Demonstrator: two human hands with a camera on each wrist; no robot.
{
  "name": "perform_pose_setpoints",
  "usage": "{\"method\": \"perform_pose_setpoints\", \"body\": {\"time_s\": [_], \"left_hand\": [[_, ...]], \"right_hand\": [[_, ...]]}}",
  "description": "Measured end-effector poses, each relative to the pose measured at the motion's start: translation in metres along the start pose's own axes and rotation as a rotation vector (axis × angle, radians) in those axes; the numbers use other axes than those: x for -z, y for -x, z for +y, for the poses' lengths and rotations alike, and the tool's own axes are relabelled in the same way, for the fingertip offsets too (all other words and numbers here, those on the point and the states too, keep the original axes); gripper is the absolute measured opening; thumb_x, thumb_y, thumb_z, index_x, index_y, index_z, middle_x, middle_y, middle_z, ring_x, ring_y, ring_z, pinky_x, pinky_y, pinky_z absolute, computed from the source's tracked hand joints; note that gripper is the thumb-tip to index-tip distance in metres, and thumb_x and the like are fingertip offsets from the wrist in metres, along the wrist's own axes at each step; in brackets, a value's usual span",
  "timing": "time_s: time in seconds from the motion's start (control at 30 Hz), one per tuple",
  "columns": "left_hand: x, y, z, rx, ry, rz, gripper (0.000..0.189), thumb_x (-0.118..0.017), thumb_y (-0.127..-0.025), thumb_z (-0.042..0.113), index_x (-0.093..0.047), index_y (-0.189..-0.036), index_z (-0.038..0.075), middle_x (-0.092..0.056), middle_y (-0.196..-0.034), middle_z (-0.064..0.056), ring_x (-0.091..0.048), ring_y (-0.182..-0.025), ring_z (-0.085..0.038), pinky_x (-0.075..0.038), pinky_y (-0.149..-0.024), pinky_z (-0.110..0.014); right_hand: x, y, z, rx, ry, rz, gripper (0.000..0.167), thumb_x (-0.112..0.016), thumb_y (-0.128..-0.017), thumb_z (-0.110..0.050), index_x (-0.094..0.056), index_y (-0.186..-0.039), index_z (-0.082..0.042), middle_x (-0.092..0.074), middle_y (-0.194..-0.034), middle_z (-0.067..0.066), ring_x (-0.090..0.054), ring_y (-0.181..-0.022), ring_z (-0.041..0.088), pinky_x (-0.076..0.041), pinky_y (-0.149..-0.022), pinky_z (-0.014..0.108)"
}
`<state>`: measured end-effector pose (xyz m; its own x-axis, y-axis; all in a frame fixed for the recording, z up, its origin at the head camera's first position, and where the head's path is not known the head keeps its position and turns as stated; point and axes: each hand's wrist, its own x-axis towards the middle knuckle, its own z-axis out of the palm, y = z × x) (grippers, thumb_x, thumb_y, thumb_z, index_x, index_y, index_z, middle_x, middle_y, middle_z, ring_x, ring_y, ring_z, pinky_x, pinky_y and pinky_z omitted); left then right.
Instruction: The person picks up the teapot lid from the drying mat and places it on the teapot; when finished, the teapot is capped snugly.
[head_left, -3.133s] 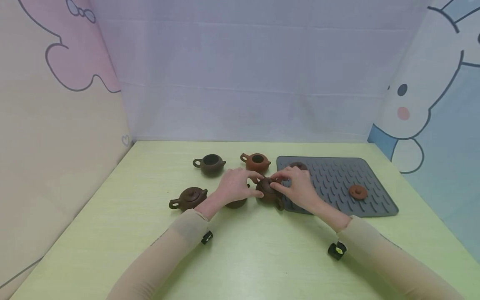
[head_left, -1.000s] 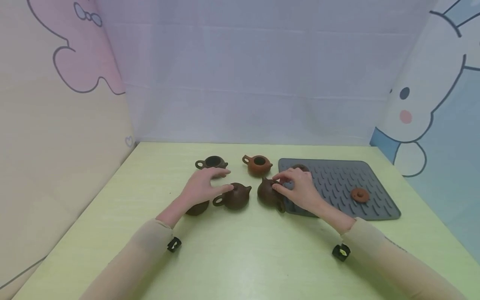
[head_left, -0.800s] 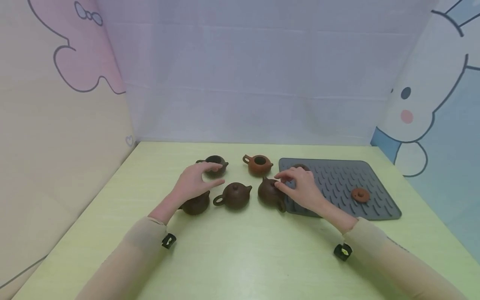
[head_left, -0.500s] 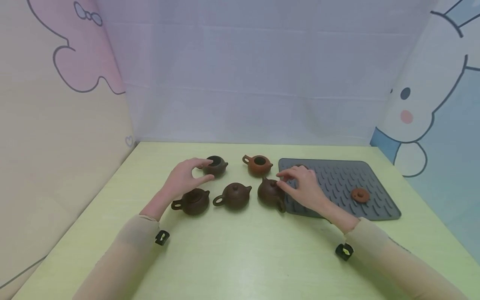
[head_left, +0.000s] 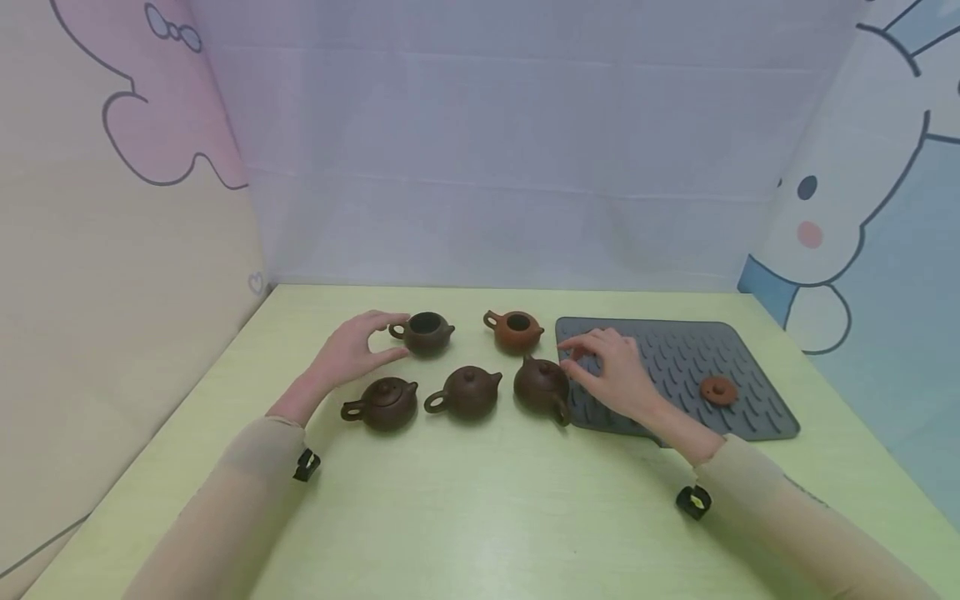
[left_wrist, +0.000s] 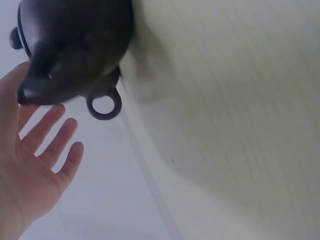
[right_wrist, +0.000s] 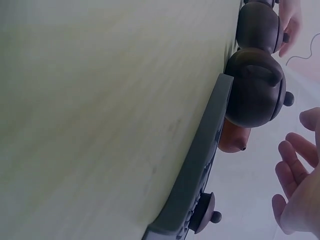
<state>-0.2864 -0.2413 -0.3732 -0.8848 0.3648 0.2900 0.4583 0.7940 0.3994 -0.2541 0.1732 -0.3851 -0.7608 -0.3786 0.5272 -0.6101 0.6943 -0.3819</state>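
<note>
My left hand (head_left: 347, 352), its thumb and fingers spread apart, reaches over the table beside the handle of a lidless dark brown teapot (head_left: 426, 335). In front of that hand sits a lidded brown teapot (head_left: 384, 406). Another lidded brown teapot (head_left: 471, 394) stands in the middle. My right hand (head_left: 613, 375) hovers over the left part of the grey mat, fingers bent loosely around nothing. Just left of its fingertips is a third lidded teapot (head_left: 542, 387), its handle towards me. The right wrist view shows this teapot (right_wrist: 254, 92) apart from the relaxed fingers (right_wrist: 290, 170).
A lidless reddish teapot (head_left: 516, 332) stands at the back, left of the ridged grey mat (head_left: 675, 333). On the mat's right half lies a reddish lid (head_left: 718, 390). The pale green table (head_left: 465, 517) ends at a curtain (head_left: 450, 167) behind the teapots.
Both hands have left the right lidded teapot. My left hand has travelled left, past the middle teapot, towards the lidless dark one; my right hand has drawn slightly right, uncovering the teapot's lid.
</note>
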Motion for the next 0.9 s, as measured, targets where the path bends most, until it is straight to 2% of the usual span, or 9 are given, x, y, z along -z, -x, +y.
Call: {"method": "perform_pose_setpoints", "body": {"time_s": [0.33, 0.53, 0.63, 0.9], "left_hand": [[-0.001, -0.010, -0.023, -0.027, 0.004, -0.029, 0.064, -0.075, -0.087, 0.037, -0.052, -0.143, 0.018, -0.057, -0.141, -0.011, -0.056, -0.126, -0.035, -0.044, -0.104, -0.055], [-0.005, -0.016, -0.036, -0.060, 0.006, -0.050, 0.062, -0.074, -0.088, 0.035, -0.053, -0.142, 0.016, -0.057, -0.141, -0.012, -0.056, -0.125, -0.035, -0.043, -0.105, -0.055], [-0.007, -0.020, -0.042, -0.074, -0.002, -0.057, 0.061, -0.075, -0.088, 0.035, -0.054, -0.142, 0.015, -0.058, -0.139, -0.012, -0.056, -0.124, -0.036, -0.044, -0.104, -0.056], [-0.008, -0.029, -0.054, -0.081, 0.011, -0.080, 0.058, -0.076, -0.087, 0.031, -0.056, -0.140, 0.016, -0.060, -0.137, -0.012, -0.058, -0.121, -0.035, -0.045, -0.102, -0.055]], "right_hand": [[-0.001, 0.000, 0.007, 0.058, -0.004, 0.035, 0.023, -0.073, -0.089, -0.022, -0.073, -0.110, -0.012, -0.066, -0.087, 0.000, -0.053, -0.085, 0.024, -0.030, -0.080, 0.042], [0.002, -0.001, 0.009, 0.059, -0.014, 0.043, 0.023, -0.074, -0.088, -0.018, -0.073, -0.110, -0.016, -0.067, -0.090, 0.000, -0.053, -0.087, 0.021, -0.029, -0.082, 0.042], [0.003, -0.001, 0.012, 0.072, -0.009, 0.055, 0.023, -0.074, -0.087, -0.017, -0.073, -0.110, -0.014, -0.068, -0.090, 0.001, -0.053, -0.088, 0.019, -0.030, -0.082, 0.042], [0.007, -0.001, 0.020, 0.106, -0.007, 0.072, 0.025, -0.074, -0.086, -0.015, -0.073, -0.111, -0.011, -0.070, -0.094, 0.007, -0.054, -0.092, 0.023, -0.030, -0.083, 0.045]]}}
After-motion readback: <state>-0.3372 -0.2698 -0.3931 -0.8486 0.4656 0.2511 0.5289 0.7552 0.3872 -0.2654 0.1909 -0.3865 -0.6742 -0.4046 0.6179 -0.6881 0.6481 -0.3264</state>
